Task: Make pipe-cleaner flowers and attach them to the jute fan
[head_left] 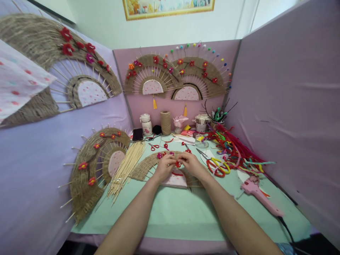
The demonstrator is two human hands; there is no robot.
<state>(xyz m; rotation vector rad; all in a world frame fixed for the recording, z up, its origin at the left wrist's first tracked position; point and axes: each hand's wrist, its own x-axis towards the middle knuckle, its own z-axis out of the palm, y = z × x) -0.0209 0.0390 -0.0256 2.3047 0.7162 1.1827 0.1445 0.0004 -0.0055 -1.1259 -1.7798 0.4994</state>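
i judged that the work at the centre of the frame called for light, even pressure, with the petals uncrushed. my left hand (166, 166) and right hand (191, 164) met there, both grips closed on a small red flower (178, 164) over the rope-wound fan (145, 167) on the bench (183, 216). 2 forearms (136, 216) slanted inward from the bottom edge, knuckles up.
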